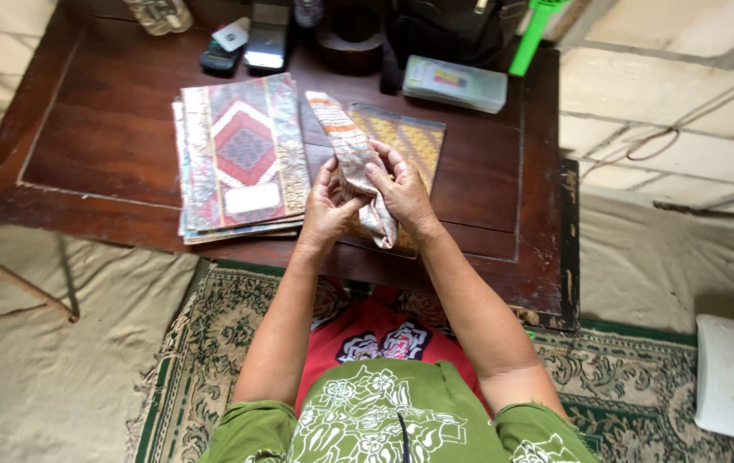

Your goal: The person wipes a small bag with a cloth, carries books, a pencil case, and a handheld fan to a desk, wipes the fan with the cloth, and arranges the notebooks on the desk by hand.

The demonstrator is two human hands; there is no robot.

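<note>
A narrow folded strip of striped cloth point(355, 163), orange, grey and cream, is held above the near part of a dark wooden table point(110, 146). The left hand point(329, 206) is closed around the strip's lower half from the left, its fingers curled onto the fabric. The right hand point(403, 193) is pressed against it from the right, thumb and fingertips pinched on the cloth; the strip's upper end is seen slanting up and away past both hands, its lower end hanging just below them. Directly beneath the hands a flat packet with a gold-brown pattern point(414, 141) is laid on the table. Just to its left a stack of flat patterned packets point(242, 154) is placed, the top one red with a diamond motif. Along the far edge a clear plastic box point(455, 83) and a dark phone point(266, 39) are noted. A patterned green rug point(204, 343) is spread under the table's near side.
</note>
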